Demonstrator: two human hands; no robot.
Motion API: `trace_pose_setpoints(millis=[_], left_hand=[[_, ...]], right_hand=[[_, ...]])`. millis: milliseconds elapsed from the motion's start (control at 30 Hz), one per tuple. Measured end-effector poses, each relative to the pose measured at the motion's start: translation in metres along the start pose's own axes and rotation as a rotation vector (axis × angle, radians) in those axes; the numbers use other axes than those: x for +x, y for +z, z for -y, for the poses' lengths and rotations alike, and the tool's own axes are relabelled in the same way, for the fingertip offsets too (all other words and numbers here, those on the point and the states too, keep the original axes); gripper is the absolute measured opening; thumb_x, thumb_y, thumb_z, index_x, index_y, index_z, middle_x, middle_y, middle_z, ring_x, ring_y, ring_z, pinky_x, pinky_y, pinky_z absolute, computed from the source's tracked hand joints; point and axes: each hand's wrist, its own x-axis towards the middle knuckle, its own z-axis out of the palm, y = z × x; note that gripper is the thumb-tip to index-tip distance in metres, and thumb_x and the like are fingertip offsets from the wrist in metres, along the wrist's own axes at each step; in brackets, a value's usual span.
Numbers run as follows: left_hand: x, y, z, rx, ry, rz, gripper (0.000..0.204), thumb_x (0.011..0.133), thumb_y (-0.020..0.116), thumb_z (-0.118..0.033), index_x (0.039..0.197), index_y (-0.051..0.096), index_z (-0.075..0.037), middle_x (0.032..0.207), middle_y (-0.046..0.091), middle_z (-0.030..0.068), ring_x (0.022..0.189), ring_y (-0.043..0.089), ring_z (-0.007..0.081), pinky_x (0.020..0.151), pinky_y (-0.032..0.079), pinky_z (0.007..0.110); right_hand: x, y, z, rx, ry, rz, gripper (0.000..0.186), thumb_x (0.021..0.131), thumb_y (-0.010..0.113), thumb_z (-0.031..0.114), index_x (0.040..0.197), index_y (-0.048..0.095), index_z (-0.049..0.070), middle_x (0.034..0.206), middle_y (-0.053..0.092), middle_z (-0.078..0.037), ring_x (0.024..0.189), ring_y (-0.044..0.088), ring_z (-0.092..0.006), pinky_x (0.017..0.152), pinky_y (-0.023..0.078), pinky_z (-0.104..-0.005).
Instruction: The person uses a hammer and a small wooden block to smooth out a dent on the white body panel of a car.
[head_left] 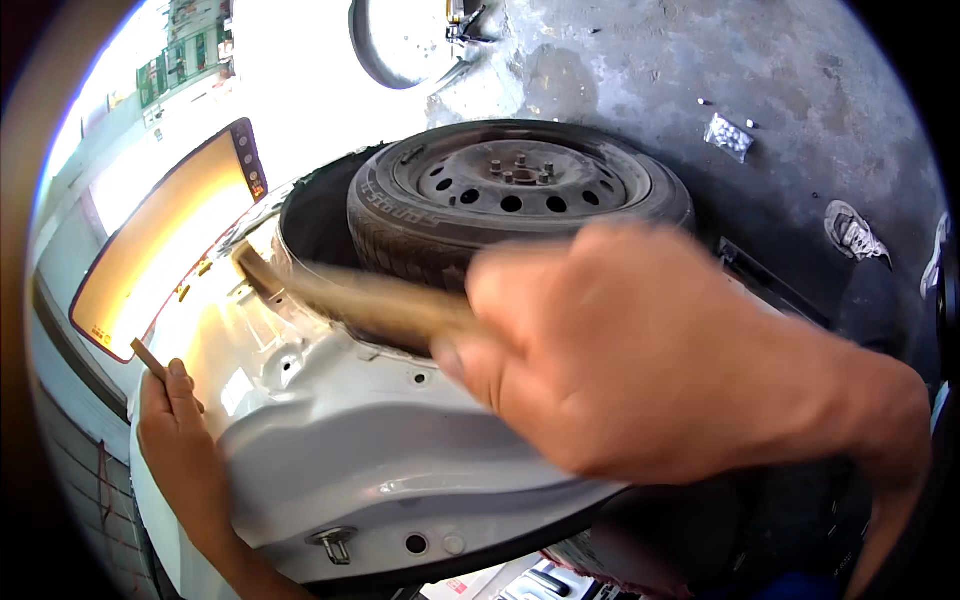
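Observation:
My right hand [625,360], blurred by motion, grips the wooden handle of a hammer [350,300] whose head is raised over the white car body panel [400,450] by the wheel well's rim. My left hand [175,430] holds a narrow flat bar [148,357] upright at the panel's left, with fingers wrapped round it. A glowing yellow inspection light board [160,250] stands beyond it. A black tyre on a steel wheel [520,205] sits behind the panel, beside the dark wheel well [310,225].
On the concrete floor [640,60] lie a clear bag of small white items [727,140] and a round metal piece [385,60]. A foot in a grey shoe [852,230] is at the right. A metal latch loop [333,545] is on the panel's near edge.

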Motion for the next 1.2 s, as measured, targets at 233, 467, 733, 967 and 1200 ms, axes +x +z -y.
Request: trace_pose_setpoints(millis=[233, 467, 733, 967, 1200], left_hand=[[-0.004, 0.005, -0.001, 0.019, 0.009, -0.038, 0.040, 0.107, 0.048, -0.033, 0.095, 0.061, 0.003, 0.070, 0.054, 0.0096, 0.063, 0.049, 0.0189, 0.061, 0.041, 0.036], [-0.007, 0.001, -0.001, 0.063, -0.062, 0.032, 0.042, 0.107, 0.046, -0.034, 0.099, 0.062, 0.005, 0.077, 0.061, 0.0117, 0.068, 0.055, 0.0203, 0.065, 0.044, 0.036], [-0.009, 0.000, 0.000, 0.007, -0.073, 0.058, 0.041, 0.107, 0.047, -0.033, 0.097, 0.061, 0.005, 0.074, 0.059, 0.0113, 0.066, 0.052, 0.0199, 0.064, 0.043, 0.037], [-0.007, 0.004, 0.005, -0.046, -0.037, -0.016, 0.043, 0.107, 0.047, -0.033, 0.096, 0.061, 0.005, 0.073, 0.057, 0.0110, 0.066, 0.051, 0.0201, 0.064, 0.042, 0.037], [-0.002, 0.004, 0.009, -0.030, -0.051, 0.020, 0.043, 0.107, 0.047, -0.035, 0.097, 0.061, 0.004, 0.073, 0.056, 0.0109, 0.067, 0.053, 0.0193, 0.064, 0.043, 0.036]], right_hand=[[-0.002, 0.025, -0.004, -0.045, -0.144, -0.119, 0.035, 0.098, 0.056, 0.032, 0.081, 0.060, 0.002, 0.059, 0.053, -0.013, 0.050, 0.054, -0.0299, 0.053, 0.047, -0.0432], [0.002, 0.020, -0.008, 0.836, -0.036, -0.619, 0.035, 0.101, 0.055, 0.029, 0.077, 0.061, 0.004, 0.051, 0.048, -0.011, 0.043, 0.049, -0.0272, 0.053, 0.046, -0.0400], [0.008, -0.004, 0.009, 0.125, -0.026, 0.055, 0.034, 0.099, 0.059, 0.032, 0.083, 0.061, 0.002, 0.084, 0.066, -0.019, 0.076, 0.067, -0.0351, 0.071, 0.055, -0.0467], [-0.005, 0.015, 0.016, 0.081, 0.080, 0.120, 0.035, 0.102, 0.053, 0.029, 0.081, 0.058, 0.001, 0.070, 0.063, -0.023, 0.065, 0.066, -0.0366, 0.067, 0.054, -0.0464], [0.007, 0.044, -0.008, 0.095, -0.248, -0.374, 0.034, 0.099, 0.056, 0.029, 0.077, 0.057, 0.003, 0.062, 0.055, -0.013, 0.052, 0.054, -0.0280, 0.055, 0.048, -0.0399]])
